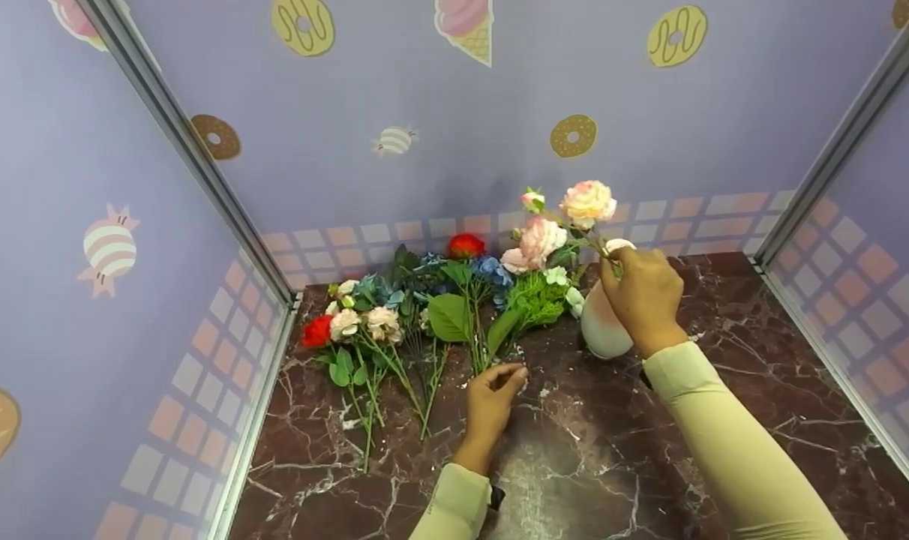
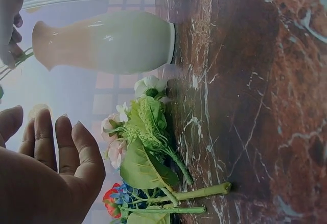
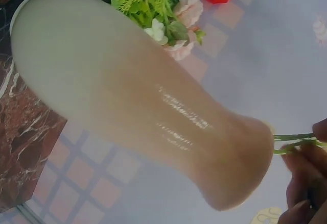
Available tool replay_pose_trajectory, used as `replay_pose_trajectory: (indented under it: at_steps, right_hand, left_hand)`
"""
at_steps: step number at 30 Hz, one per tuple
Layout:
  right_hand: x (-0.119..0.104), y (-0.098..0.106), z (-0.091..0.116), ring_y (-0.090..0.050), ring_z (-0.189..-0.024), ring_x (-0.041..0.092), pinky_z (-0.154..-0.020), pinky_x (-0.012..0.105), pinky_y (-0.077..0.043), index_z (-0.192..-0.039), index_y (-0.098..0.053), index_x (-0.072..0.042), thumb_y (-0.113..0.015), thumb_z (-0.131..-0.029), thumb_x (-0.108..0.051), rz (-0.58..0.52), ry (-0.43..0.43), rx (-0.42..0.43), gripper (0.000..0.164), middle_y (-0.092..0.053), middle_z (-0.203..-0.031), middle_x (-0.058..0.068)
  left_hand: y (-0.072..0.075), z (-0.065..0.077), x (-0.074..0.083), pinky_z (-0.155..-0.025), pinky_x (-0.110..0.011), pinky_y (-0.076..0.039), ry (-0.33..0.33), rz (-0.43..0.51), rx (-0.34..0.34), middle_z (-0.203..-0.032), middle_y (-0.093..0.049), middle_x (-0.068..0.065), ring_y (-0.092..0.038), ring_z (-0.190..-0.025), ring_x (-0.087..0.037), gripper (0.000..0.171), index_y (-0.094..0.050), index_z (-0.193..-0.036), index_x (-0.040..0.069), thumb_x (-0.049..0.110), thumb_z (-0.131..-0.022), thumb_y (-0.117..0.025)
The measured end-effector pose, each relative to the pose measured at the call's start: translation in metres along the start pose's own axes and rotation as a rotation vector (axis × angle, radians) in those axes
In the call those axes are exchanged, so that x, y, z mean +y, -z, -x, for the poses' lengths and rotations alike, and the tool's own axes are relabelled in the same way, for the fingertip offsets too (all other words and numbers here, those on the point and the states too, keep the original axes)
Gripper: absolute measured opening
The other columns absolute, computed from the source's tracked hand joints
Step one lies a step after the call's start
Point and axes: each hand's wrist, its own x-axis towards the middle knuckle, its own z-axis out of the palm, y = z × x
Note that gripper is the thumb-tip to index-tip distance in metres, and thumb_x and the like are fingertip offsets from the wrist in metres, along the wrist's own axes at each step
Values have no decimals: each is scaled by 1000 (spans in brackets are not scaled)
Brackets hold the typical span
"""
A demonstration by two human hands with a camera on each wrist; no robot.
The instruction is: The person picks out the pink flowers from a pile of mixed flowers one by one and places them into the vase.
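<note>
The person's right grip is closed in a pinch, thumb and fingertips together round the thin green stems of a pale pink flower spray, whose full bloom rises above the knuckles with a small bud off to its left. Those stems run down to the mouth of the vase, as the right wrist view shows, though the vase's own wall hides how far in they may reach. The vase, pale at the foot and peach toward its neck, stands upright on the dark marbled bench, under the right grip. The left grip is raised above the bench with its fingers loosely bent and parted from the thumb, holding nothing; the cut stems of a large green leaf are near it. Beyond, more flowers lie in a spread along the back of the bench: feathery greenery and a white flower just beside the vase, then blue flowers, a red flower, and at the far left another bunch with pale pink roses and a second red bloom
</note>
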Motion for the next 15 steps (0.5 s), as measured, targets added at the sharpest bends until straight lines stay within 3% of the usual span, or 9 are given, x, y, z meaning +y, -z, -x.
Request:
replay_pose_trajectory:
  at_steps: [5, 9, 12, 15]
  right_hand:
    - [6, 3, 8, -69, -96, 51, -77, 67, -59, -105, -78, 3, -89, -96, -22, -25, -63, -31, 30, -79, -116, 25]
    - [5, 6, 27, -65, -82, 49, -68, 65, -58, -95, -66, 1, -85, -97, -17, -38, -100, -78, 26, -69, -96, 24]
    - [2, 5, 50, -60, -66, 39, -57, 57, -55, -86, -63, -4, -80, -99, -12, -65, -47, -142, 23, -65, -82, 19]
    - [0, 0, 78, -56, -58, 32, -52, 51, -53, -81, -62, -7, -82, -98, -11, -80, 32, -202, 26, -62, -77, 14]
  left_hand:
    - [3, 1, -6, -78, -17, -60, 5, 14, 12, -104, -84, -26, -73, -84, -4, 21, -83, -115, -11, 5, -102, -84]
    - [10, -2, -10, -77, -18, -60, 6, -30, 45, -104, -85, -25, -74, -85, -5, 18, -83, -114, -9, 5, -102, -84]
    - [19, -8, -13, -75, -20, -60, 12, -79, 84, -104, -85, -23, -74, -85, -9, 17, -84, -113, -8, 4, -101, -84]
    - [37, -19, -15, -73, -26, -61, 15, -254, 144, -104, -86, -17, -76, -85, -14, 16, -86, -115, -1, 9, -102, -84]
